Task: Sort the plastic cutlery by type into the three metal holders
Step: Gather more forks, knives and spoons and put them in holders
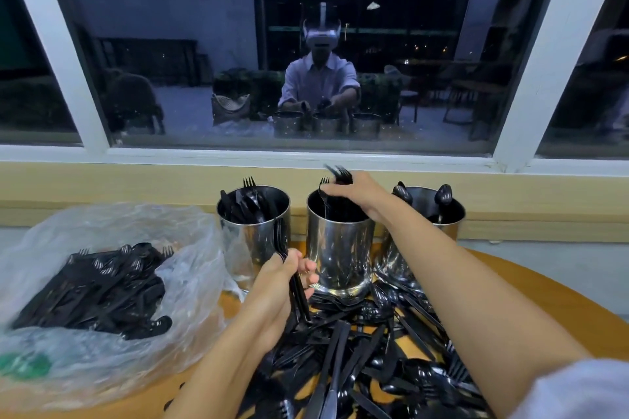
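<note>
Loose pile [374, 367] of black cutlery covers the surface [544, 282] under me, and the bag [102, 282] holds more. My left grip [279, 282] clutches a few pieces [301, 299]; my right grip [354, 194] pinches forks [340, 172] over the middle holder [340, 248]. The left holder [253, 238] is part filled, the right holder [452, 214] shows two spoons [444, 196]. Loads left, I reckon.

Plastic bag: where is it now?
Head view, left side: the plastic bag lies just left of the left holder, with loose black cutlery inside it.
</note>
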Motion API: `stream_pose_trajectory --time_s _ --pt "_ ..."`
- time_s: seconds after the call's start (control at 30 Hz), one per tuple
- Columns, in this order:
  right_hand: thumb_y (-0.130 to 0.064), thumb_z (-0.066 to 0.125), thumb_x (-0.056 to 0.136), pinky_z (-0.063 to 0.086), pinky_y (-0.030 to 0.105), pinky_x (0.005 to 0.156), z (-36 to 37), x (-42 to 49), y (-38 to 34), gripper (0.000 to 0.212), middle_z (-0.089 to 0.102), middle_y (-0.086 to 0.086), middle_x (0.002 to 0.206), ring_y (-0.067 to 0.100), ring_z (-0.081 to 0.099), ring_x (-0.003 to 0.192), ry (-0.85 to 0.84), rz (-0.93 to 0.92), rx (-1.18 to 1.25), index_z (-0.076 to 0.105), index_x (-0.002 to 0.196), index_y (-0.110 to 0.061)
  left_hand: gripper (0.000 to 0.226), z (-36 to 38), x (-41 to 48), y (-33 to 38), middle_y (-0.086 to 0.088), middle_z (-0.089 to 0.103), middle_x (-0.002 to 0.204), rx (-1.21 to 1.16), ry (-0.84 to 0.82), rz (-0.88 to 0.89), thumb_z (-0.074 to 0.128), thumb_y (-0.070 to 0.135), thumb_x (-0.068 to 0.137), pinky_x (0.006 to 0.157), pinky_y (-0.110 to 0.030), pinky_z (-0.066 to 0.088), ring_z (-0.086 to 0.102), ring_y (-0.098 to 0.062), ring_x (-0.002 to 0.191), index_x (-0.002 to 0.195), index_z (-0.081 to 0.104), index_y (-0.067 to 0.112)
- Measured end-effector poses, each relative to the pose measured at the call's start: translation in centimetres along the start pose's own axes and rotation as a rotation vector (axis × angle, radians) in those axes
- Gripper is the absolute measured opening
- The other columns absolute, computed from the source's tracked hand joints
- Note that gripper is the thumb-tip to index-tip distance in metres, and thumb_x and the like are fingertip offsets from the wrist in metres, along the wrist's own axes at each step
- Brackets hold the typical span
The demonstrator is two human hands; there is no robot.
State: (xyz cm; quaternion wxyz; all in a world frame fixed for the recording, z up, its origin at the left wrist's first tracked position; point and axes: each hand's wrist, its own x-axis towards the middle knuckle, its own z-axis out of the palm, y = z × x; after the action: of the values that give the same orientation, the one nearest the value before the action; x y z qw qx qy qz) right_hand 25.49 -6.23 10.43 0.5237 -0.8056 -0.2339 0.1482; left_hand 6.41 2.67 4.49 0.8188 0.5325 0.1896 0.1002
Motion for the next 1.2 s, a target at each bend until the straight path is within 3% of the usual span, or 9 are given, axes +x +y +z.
stream_pose_trajectory --time_s 0.13,0.27,0.37,0.5,0.67,0.8,0.97,1.07,1.2 --pt "-0.034 0.080 0.079 0.042 0.037 0.100 -1.8 -0.9 -1.8 0.072 0.054 0.012 0.133 0.028 0.051 0.121 -0.064 0.018 -0.397 0.047 0.135 -0.003 0.019 0.9 -0.7 0.7 -0.002 0.058 0.070 -0.050 -0.076 0.004 0.037 0.020 0.106 0.066 -0.032 0.046 0.049 -0.015 0.060 0.094 0.047 0.010" --pt "-0.029 0.071 0.088 0.034 0.029 0.105 -2.5 -4.4 -3.0 0.066 0.047 0.007 0.146 0.022 0.044 0.133 -0.036 -0.198 -0.562 0.042 0.144 -0.010 0.018 1.4 -2.5 1.2 -0.001 0.051 0.071 -0.039 -0.217 0.029 0.037 0.021 0.106 0.056 -0.027 0.038 0.038 -0.012 0.055 0.100 0.048 0.008" --pt "-0.025 0.060 0.096 0.037 0.020 0.094 -2.1 -7.7 -2.9 0.042 0.057 0.005 0.135 0.019 0.052 0.123 -0.001 -0.279 -0.596 0.054 0.135 -0.011 0.021 2.0 -4.2 1.1 -0.001 0.050 0.071 -0.029 -0.279 0.031 0.038 0.022 0.105 0.051 -0.023 0.036 0.036 -0.010 0.054 0.109 0.051 0.006" --pt "-0.033 0.049 0.101 0.051 0.023 0.077 -1.3 -12.8 -2.5 0.036 0.069 -0.006 0.108 0.005 0.061 0.087 -0.116 -0.239 -0.201 0.057 0.132 -0.017 0.026 2.8 -6.4 0.7 0.001 0.047 0.071 0.013 -0.339 0.015 0.041 0.027 0.104 0.049 -0.021 0.032 0.033 -0.009 0.053 0.115 0.053 0.006" --pt "-0.020 0.054 0.099 0.037 0.013 0.050 -0.7 -17.0 -0.8 0.020 0.062 -0.013 0.063 0.005 0.049 0.054 -0.293 -0.240 0.067 0.065 0.114 -0.015 0.029 3.5 -7.8 0.2 0.001 0.043 0.068 0.027 -0.511 -0.088 0.049 0.031 0.095 0.045 -0.018 0.028 0.030 -0.008 0.051 0.109 0.055 0.006" --pt "-0.018 0.055 0.098 0.036 0.010 0.047 -2.1 -17.3 0.3 0.016 0.061 -0.010 0.068 0.001 0.046 0.051 -0.150 -0.219 0.046 0.067 0.104 -0.010 0.032 4.7 -7.7 -0.6 -0.003 0.055 0.078 0.008 -0.513 -0.089 0.053 0.024 0.096 0.056 -0.021 0.043 0.050 -0.011 0.061 0.118 0.057 0.001" --pt "-0.024 0.057 0.097 0.044 0.028 0.066 -9.0 -14.8 1.4 0.018 0.067 0.010 0.087 0.015 0.057 0.074 0.398 -0.251 -0.120 0.066 0.096 -0.008 0.023 4.8 -5.2 -2.2 -0.007 0.068 0.113 0.276 -0.119 0.096 0.057 0.014 0.098 0.094 -0.028 0.054 0.068 -0.014 0.102 0.122 0.060 0.013" --pt "-0.019 0.059 0.094 0.042 0.019 0.066 -13.3 -13.1 0.7 0.007 0.063 -0.004 0.080 0.009 0.054 0.071 0.692 -0.402 -0.188 0.064 0.091 -0.015 0.020 4.4 -2.9 -3.6 -0.007 0.069 0.106 0.441 -0.032 0.145 0.057 0.008 0.097 0.092 -0.028 0.053 0.066 -0.016 0.099 0.114 0.065 0.014" --pt "-0.019 0.058 0.092 0.046 0.022 0.071 -15.9 -10.1 0.7 0.008 0.062 -0.007 0.080 0.009 0.054 0.074 0.778 -0.493 -0.314 0.066 0.090 -0.016 0.016 5.4 0.5 -5.7 0.001 0.066 0.095 0.684 -0.026 0.234 0.058 0.008 0.096 0.089 -0.027 0.049 0.062 -0.016 0.096 0.100 0.067 0.019"
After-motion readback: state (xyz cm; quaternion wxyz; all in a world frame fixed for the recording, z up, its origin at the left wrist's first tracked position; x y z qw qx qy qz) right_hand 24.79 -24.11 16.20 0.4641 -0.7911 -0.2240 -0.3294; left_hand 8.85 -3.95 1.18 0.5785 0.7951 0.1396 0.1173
